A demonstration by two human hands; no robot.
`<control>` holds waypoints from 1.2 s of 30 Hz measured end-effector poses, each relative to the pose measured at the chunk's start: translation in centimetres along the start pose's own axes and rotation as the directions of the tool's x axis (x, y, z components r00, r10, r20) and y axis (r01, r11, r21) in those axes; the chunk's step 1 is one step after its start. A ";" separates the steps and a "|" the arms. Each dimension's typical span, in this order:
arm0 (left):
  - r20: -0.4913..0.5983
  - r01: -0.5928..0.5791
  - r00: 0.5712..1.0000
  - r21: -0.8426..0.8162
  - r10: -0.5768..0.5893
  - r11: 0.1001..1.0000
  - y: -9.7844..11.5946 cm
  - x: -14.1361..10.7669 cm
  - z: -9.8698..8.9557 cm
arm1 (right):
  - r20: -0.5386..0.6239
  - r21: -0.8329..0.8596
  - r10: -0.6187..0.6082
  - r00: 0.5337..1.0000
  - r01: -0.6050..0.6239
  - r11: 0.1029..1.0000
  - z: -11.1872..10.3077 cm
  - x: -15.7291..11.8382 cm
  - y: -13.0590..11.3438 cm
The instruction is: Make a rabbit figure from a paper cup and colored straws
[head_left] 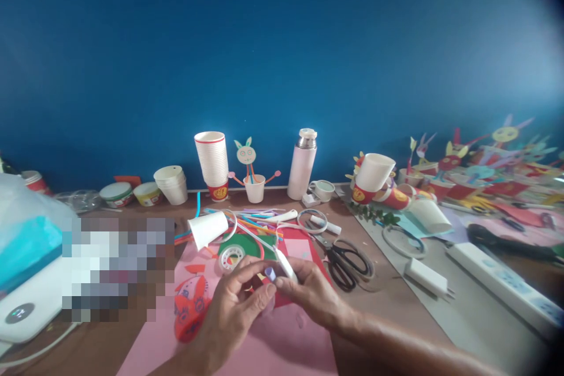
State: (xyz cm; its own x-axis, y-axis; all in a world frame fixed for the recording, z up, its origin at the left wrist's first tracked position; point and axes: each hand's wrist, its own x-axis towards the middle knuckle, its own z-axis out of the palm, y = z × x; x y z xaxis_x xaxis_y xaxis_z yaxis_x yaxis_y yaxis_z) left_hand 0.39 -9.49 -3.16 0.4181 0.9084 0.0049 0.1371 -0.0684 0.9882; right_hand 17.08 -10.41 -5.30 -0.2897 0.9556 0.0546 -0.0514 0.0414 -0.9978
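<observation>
My left hand [240, 299] is closed around a small lavender piece [270, 274], apparently curled paper, held between thumb and fingers. A white pen-shaped tool [286, 264] is gripped in my right hand [315, 294], its narrow end pointing up and away. The fingertips of both hands meet over pink paper [282, 341]. Red cutouts with drawn lines [191, 311] lie left of my left hand. Just beyond it are a roll of tape [231, 258] and a tipped white paper cup [208, 231]. Black-handled scissors [346, 264] rest beyond my right hand.
Colourful straws or sticks [251, 220] lie behind the tape. Along the blue wall stand stacked cups [211, 158], a cup figure with rabbit ears [254, 188] and a thermos [302, 164]. At right are a power strip [506, 282], a charger [427, 277] and several more cup figures.
</observation>
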 end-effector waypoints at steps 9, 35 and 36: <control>-0.071 -0.051 0.996 0.167 0.063 0.985 -0.4 -0.1 -0.8 | -0.052 -0.344 -0.111 0.992 0.086 0.935 -2.0 -0.3 -2.3; 0.071 -0.378 0.916 0.475 0.394 0.794 -0.6 0.7 -2.0 | 0.272 -0.884 -0.376 0.886 0.384 0.265 -3.3 -0.6 -4.4; 0.077 -0.362 0.925 0.480 0.372 0.799 -0.5 0.6 -2.0 | 0.278 -0.886 -0.375 0.885 0.387 0.256 -3.3 -0.6 -4.4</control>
State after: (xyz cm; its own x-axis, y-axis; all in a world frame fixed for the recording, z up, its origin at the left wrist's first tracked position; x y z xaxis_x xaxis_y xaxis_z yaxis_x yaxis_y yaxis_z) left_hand -1.19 -8.05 -3.32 0.5068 0.7829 0.3608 0.3896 -0.5814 0.7143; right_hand 20.66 -10.20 -1.07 -0.5027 0.7486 0.4323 0.7212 0.6389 -0.2677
